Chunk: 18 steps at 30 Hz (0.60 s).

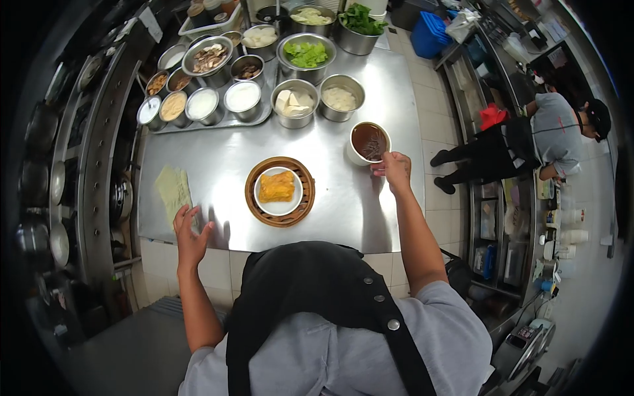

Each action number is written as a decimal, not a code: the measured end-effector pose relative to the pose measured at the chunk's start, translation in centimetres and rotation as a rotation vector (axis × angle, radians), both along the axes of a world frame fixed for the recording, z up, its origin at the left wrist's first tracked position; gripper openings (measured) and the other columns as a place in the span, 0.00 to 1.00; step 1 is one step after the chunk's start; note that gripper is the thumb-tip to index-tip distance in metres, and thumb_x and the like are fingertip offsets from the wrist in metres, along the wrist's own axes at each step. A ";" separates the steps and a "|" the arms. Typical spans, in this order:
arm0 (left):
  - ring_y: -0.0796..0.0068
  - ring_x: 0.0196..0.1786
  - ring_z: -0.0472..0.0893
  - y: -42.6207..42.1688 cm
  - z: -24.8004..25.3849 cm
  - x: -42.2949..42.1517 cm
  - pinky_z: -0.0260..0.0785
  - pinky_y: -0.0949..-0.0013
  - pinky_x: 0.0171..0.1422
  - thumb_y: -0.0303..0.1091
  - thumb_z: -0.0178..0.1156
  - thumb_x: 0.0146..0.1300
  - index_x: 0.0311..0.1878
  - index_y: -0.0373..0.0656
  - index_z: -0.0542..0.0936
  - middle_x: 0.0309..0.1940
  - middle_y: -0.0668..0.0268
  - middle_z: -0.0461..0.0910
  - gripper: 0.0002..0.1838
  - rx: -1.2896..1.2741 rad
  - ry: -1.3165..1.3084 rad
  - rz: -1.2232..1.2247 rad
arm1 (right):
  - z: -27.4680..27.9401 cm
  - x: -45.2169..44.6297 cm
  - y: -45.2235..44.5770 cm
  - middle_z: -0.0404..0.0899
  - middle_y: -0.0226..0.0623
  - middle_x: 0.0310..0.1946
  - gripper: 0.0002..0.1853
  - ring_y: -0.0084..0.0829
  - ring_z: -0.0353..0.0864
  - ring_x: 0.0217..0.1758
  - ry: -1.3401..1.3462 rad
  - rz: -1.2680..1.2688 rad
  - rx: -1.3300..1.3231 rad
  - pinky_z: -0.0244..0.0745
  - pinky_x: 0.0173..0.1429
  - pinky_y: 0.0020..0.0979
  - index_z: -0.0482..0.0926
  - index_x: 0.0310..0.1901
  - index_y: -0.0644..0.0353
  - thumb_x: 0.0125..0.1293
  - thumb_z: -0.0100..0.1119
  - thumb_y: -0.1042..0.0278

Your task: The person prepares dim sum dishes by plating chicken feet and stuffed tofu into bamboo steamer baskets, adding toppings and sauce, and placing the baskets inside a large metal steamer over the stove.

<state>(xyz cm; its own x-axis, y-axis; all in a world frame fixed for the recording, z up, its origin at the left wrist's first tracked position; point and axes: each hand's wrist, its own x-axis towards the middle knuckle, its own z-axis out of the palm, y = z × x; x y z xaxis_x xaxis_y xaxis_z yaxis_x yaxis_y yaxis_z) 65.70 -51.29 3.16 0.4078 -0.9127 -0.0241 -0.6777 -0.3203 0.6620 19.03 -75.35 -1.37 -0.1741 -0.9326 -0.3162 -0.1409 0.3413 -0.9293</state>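
In the head view, my right hand point(396, 170) grips the near right rim of a white round container point(356, 156) holding brown liquid with darker pieces in it. My left hand point(190, 232) is over the left part of the steel table, fingers apart and nothing in them. Close to its fingertips lies a crumpled pale green sheet or cloth point(173, 191); whether they touch is unclear. Between my hands sits a round bamboo steamer point(310, 210) with a white dish point(279, 210) inside. A folded yellow-orange piece of food point(277, 187) rests in that dish.
Steel bowls of sliced mushrooms point(209, 58), lettuce point(306, 55) and white slabs point(294, 103) line the table's back, beside a tray point(261, 121) of small filled tins. Off to the right, a co-worker point(555, 125) bends at a counter. A blue bin point(430, 34) stands on the floor.
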 end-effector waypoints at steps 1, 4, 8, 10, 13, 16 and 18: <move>0.55 0.69 0.61 0.0 0.4 -0.1 0.62 0.59 0.65 0.33 0.71 0.55 0.59 0.44 0.76 0.66 0.56 0.65 0.27 0.015 0.022 0.017 | -0.1 -0.1 0.1 0.82 0.45 0.25 0.10 0.34 0.85 0.26 -0.006 0.007 0.008 0.81 0.27 0.29 0.74 0.30 0.67 0.65 0.52 0.69; 0.55 0.69 0.61 0.0 0.8 -0.4 0.60 0.58 0.67 0.33 0.71 0.55 0.58 0.43 0.76 0.66 0.56 0.65 0.27 0.022 0.044 0.034 | 1.8 0.5 1.0 0.82 0.46 0.26 0.10 0.33 0.85 0.26 -0.013 0.036 -0.001 0.81 0.28 0.29 0.74 0.29 0.68 0.64 0.51 0.69; 0.54 0.69 0.61 0.4 -0.6 0.1 0.58 0.57 0.70 0.32 0.70 0.55 0.58 0.43 0.75 0.66 0.55 0.64 0.27 0.000 -0.036 -0.001 | 4.9 1.7 2.0 0.79 0.41 0.22 0.11 0.31 0.84 0.26 -0.024 0.098 -0.005 0.79 0.26 0.28 0.75 0.25 0.68 0.61 0.54 0.69; 0.54 0.69 0.61 0.4 -0.7 0.0 0.57 0.56 0.71 0.32 0.70 0.55 0.58 0.42 0.75 0.66 0.55 0.64 0.27 -0.003 -0.008 0.001 | 7.2 2.3 2.5 0.78 0.39 0.22 0.11 0.29 0.82 0.24 0.015 0.162 -0.005 0.79 0.26 0.27 0.76 0.24 0.68 0.60 0.54 0.69; 0.54 0.69 0.61 0.7 -0.9 0.0 0.58 0.57 0.70 0.32 0.71 0.54 0.59 0.42 0.75 0.66 0.54 0.65 0.27 -0.018 -0.014 0.005 | 9.4 3.1 3.0 0.77 0.38 0.21 0.12 0.26 0.79 0.23 0.063 0.257 -0.014 0.79 0.26 0.26 0.77 0.24 0.68 0.59 0.55 0.68; 0.58 0.69 0.63 1.0 -1.2 0.1 0.67 0.63 0.60 0.33 0.70 0.56 0.60 0.46 0.75 0.67 0.57 0.64 0.27 -0.024 -0.031 0.011 | 12.2 4.7 3.8 0.75 0.34 0.19 0.12 0.22 0.76 0.21 0.110 0.346 -0.007 0.78 0.26 0.25 0.76 0.21 0.67 0.58 0.56 0.68; 0.57 0.70 0.62 1.4 -1.4 0.2 0.64 0.62 0.63 0.32 0.70 0.56 0.60 0.45 0.75 0.67 0.56 0.64 0.27 -0.026 -0.020 0.024 | 13.4 5.7 4.2 0.74 0.33 0.18 0.12 0.21 0.75 0.20 0.130 0.402 0.008 0.78 0.26 0.25 0.75 0.21 0.66 0.58 0.56 0.68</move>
